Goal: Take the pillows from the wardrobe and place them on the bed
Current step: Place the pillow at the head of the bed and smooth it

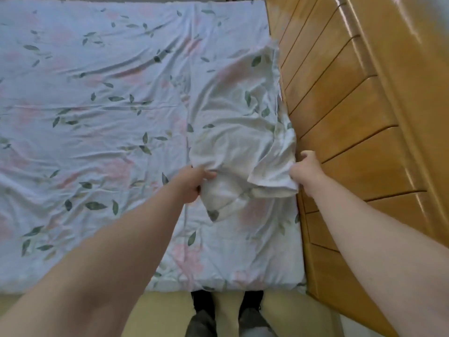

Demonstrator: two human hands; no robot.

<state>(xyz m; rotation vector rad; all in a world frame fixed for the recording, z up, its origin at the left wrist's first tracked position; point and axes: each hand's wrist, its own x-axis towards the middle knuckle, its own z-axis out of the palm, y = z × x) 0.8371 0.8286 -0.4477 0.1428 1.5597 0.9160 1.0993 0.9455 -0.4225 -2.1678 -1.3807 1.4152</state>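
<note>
A pillow [239, 122] in a pale floral case lies on the bed [97, 117], along its right side next to the wooden headboard. My left hand [194, 183] grips the pillow's near left corner, bunching the cloth. At the near right corner, my right hand [307, 170] pinches the edge of the case. The case is loose and wrinkled at this near end. The bed sheet has the same leaf and pink flower print. No wardrobe shows in this view.
A glossy wooden headboard [352, 117] with stepped panels runs along the bed's right side, close to my right hand. My feet [228, 312] stand on the yellowish floor at the bed's near edge. The sheet to the left is wrinkled.
</note>
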